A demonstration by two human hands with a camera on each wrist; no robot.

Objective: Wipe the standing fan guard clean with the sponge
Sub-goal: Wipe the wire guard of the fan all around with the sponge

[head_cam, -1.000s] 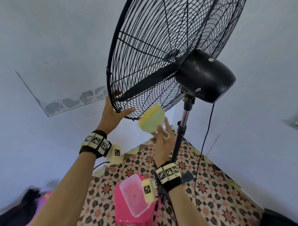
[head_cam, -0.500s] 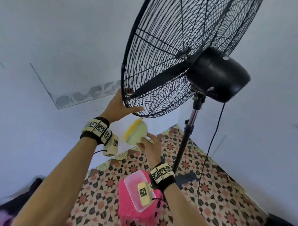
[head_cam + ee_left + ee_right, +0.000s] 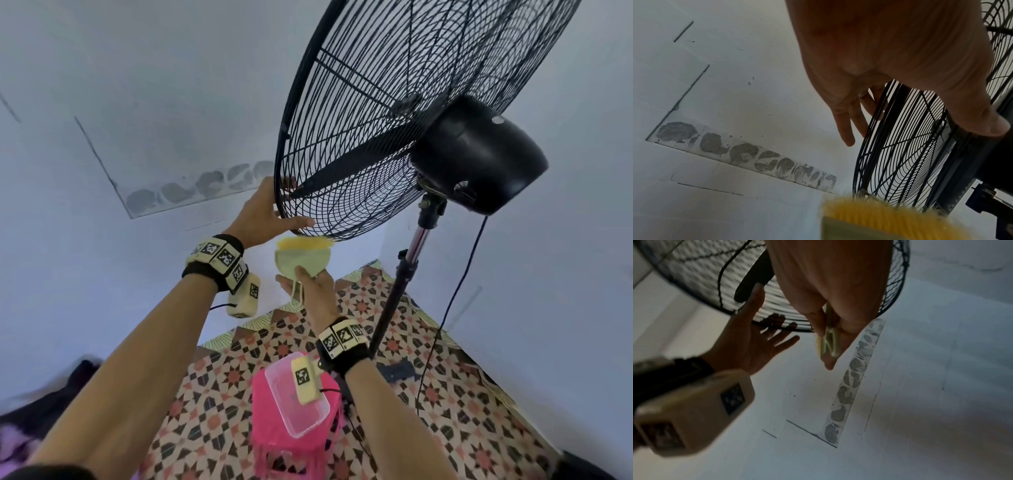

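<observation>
The black wire fan guard (image 3: 394, 120) fills the upper right of the head view, tilted, with a blade behind the wires. My left hand (image 3: 265, 209) rests on its lower left rim, fingers straight on the far side and thumb along the near side. The wrist views show those left fingers (image 3: 844, 129) straight and the left hand (image 3: 756, 344) spread against the guard (image 3: 705, 272). My right hand (image 3: 313, 287) pinches a round sponge (image 3: 303, 255), green backed. Its yellow face touches the bottom rim of the guard (image 3: 900, 154). The sponge (image 3: 890, 217) is blurred. My right hand (image 3: 834, 280) holds the sponge (image 3: 828, 342) edge-on.
The black motor housing (image 3: 479, 154) sits on a chrome and black pole (image 3: 404, 274), and a cord (image 3: 455, 291) hangs down to the patterned floor (image 3: 462, 394). Below my right wrist a pink stool (image 3: 270, 438) carries a clear plastic tub (image 3: 308, 421). White walls stand close on both sides.
My right hand dipped, then carried the sponge left and up to the guard's bottom rim. My left hand stayed on the lower left rim. The head view shifted.
</observation>
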